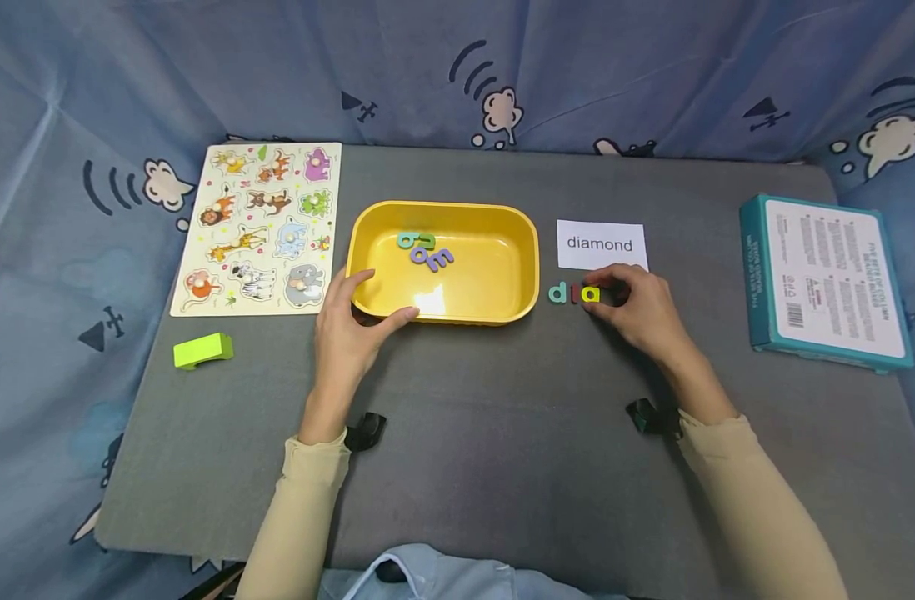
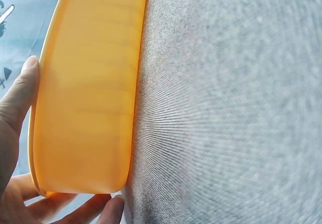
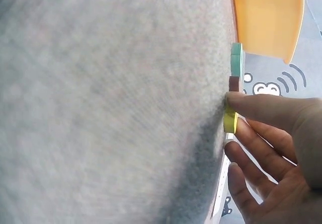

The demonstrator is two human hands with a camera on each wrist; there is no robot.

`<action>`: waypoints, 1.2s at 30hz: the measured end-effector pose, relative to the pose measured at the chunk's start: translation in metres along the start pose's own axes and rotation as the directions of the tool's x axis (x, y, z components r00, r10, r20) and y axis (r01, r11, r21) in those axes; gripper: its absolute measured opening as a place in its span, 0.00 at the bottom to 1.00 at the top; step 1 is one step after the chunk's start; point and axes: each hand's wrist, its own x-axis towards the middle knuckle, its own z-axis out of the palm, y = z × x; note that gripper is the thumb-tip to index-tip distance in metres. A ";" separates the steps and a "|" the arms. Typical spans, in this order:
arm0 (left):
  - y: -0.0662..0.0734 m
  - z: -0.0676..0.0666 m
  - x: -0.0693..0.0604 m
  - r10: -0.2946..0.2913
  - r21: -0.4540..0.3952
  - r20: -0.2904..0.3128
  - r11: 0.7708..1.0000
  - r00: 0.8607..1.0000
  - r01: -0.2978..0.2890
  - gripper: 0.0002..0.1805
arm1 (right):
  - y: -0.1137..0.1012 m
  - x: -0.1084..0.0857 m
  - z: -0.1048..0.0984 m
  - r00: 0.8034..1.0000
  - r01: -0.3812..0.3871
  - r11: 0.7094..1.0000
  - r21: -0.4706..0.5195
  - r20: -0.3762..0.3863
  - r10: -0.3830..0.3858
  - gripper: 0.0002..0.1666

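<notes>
My left hand grips the near left corner of the yellow tray, thumb on the near rim, fingers round the left end. Inside the tray lie several letters, green and purple ones among them. At the tray's right, my right hand pinches the yellow letter "a" on the table. Left of it stand a dark red letter and a teal "d" in a row. Just above the row lies the white card reading "diamond". The right wrist view shows the thumb on the yellow letter.
An animal puzzle board lies at the left, with a lime green block below it. A teal box with a white label lies at the far right. Blue patterned cloth hangs behind the grey table.
</notes>
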 end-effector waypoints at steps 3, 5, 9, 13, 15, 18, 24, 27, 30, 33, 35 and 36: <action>0.000 0.000 0.000 0.002 -0.003 0.000 1.000 1.000 -0.002 0.47 | -0.003 0.001 -0.001 1.000 -0.004 1.000 -0.007 0.004 0.004 0.21; 0.000 0.000 0.000 0.003 -0.004 -0.001 1.000 1.000 -0.003 0.47 | -0.007 0.003 -0.003 1.000 -0.008 1.000 -0.006 -0.005 0.008 0.21; 0.000 0.000 0.000 0.005 -0.005 -0.001 1.000 1.000 -0.005 0.47 | -0.024 0.011 -0.006 1.000 -0.006 1.000 0.001 -0.026 0.006 0.22; 0.000 0.000 -0.001 0.007 -0.007 -0.002 1.000 1.000 -0.007 0.47 | -0.046 0.020 -0.004 0.997 0.053 0.997 0.049 -0.052 -0.050 0.22; 0.000 0.000 -0.001 0.010 -0.008 -0.004 1.000 1.000 -0.010 0.47 | -0.058 0.024 0.001 0.990 0.118 0.989 0.086 -0.092 -0.110 0.21; 0.000 0.000 -0.001 0.013 -0.006 -0.006 1.000 1.000 -0.013 0.46 | -0.076 0.029 0.008 0.970 0.212 0.969 0.125 -0.148 -0.193 0.19; 0.000 0.001 0.000 0.018 0.000 -0.008 1.000 1.000 -0.018 0.46 | -0.111 0.036 0.025 0.955 0.291 0.942 0.168 -0.102 -0.277 0.19; -0.001 0.001 0.000 0.020 0.000 -0.009 1.000 1.000 -0.020 0.46 | -0.125 0.041 0.036 0.963 0.267 0.948 0.175 -0.010 -0.270 0.20; -0.001 0.001 0.000 0.021 -0.001 -0.009 1.000 1.000 -0.021 0.46 | -0.135 0.048 0.046 0.968 0.221 0.962 0.162 0.087 -0.237 0.20; -0.002 0.001 0.001 0.023 0.003 -0.010 1.000 1.000 -0.022 0.46 | -0.143 0.056 0.057 0.963 0.190 0.972 0.136 0.167 -0.211 0.21; -0.002 0.001 0.001 0.025 0.006 -0.013 1.000 1.000 -0.025 0.45 | -0.146 0.062 0.064 0.958 0.175 0.977 0.119 0.208 -0.196 0.21; -0.001 0.001 0.001 0.028 0.007 -0.013 1.000 1.000 -0.028 0.45 | -0.148 0.064 0.067 0.956 0.166 0.980 0.111 0.227 -0.188 0.21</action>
